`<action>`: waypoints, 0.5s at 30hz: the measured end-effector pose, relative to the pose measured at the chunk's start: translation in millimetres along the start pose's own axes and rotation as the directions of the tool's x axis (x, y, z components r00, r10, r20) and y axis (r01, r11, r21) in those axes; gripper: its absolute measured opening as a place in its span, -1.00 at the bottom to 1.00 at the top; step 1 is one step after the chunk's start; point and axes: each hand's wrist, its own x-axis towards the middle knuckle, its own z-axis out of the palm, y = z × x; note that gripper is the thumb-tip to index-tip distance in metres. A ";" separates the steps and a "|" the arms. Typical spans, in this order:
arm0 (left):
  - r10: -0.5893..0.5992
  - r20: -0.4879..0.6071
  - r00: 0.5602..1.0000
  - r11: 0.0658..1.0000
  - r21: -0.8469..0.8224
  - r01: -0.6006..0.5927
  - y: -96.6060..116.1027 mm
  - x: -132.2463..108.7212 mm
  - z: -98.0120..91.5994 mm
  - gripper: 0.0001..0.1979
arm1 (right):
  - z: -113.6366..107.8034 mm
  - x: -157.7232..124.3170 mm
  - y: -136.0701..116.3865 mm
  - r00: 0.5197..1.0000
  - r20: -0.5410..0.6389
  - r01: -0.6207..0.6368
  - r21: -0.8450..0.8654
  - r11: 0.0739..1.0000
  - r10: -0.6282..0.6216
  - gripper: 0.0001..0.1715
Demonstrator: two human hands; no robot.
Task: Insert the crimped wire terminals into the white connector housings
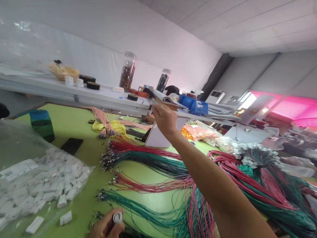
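My right hand (164, 119) reaches far forward and up to the white shelf (100, 96), fingers closed on a folded booklet or stack of paper (166, 98) at the shelf's edge. My left hand (105, 230) rests low at the near edge of the green table (70, 125), pinching a small white plastic connector (117, 217). Bundles of red and green wires (149, 164) with metal terminals lie fanned out between the two hands, under my right forearm.
A clear bag of white connectors (33, 186) lies at the left, with loose ones beside it. A green cup (42, 124), a black phone (71, 146), pink wires (102, 119) and a yellow cloth (117, 127) sit further back. Jars (127, 71) and tape rolls (93, 85) stand on the shelf.
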 end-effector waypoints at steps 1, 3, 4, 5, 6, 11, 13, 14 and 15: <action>-0.004 0.022 1.000 0.998 -0.055 0.005 5.8 -1.2 -0.9 -0.47 | -7.4 -7.8 -3.6 0.994 -0.100 0.045 0.071 0.996 -0.038 -0.74; -0.039 0.142 0.989 0.990 -0.128 0.057 19.5 -2.8 -3.3 -0.55 | -26.3 -33.4 -15.9 0.942 -0.333 0.131 0.234 0.963 -0.047 -0.77; -0.050 0.142 0.989 0.979 -0.189 0.077 26.4 -3.0 -4.4 -0.56 | -37.1 -50.5 -23.5 0.916 -0.402 0.140 0.317 0.938 -0.001 -0.80; -0.083 0.124 0.989 0.958 -0.263 0.114 32.7 -2.9 -5.4 -0.57 | -48.2 -69.9 -30.7 0.886 -0.459 0.132 0.391 0.911 0.069 -0.81; -0.122 0.140 0.983 0.931 -0.326 0.162 38.2 -2.7 -6.0 -0.56 | -58.7 -90.8 -36.8 0.892 -0.426 0.069 0.454 0.888 0.148 -0.82; -0.301 0.180 0.936 0.773 -0.529 0.350 51.7 -5.5 -5.8 -0.66 | -81.7 -189.2 -32.0 0.959 0.243 -0.243 0.459 0.854 0.142 -0.85; -0.337 0.192 0.922 0.728 -0.568 0.384 53.0 -7.2 -5.1 -0.78 | -76.6 -213.4 -18.9 0.923 0.323 -0.335 0.411 0.848 0.208 -0.85; -0.356 0.200 0.913 0.705 -0.584 0.403 53.7 -7.8 -4.6 -0.82 | -72.7 -221.7 -13.1 0.907 0.340 -0.376 0.393 0.839 0.248 -0.84; -0.378 0.210 0.902 0.679 -0.599 0.424 54.7 -8.3 -4.0 -0.83 | -68.3 -228.2 -8.8 0.892 0.357 -0.409 0.379 0.830 0.276 -0.84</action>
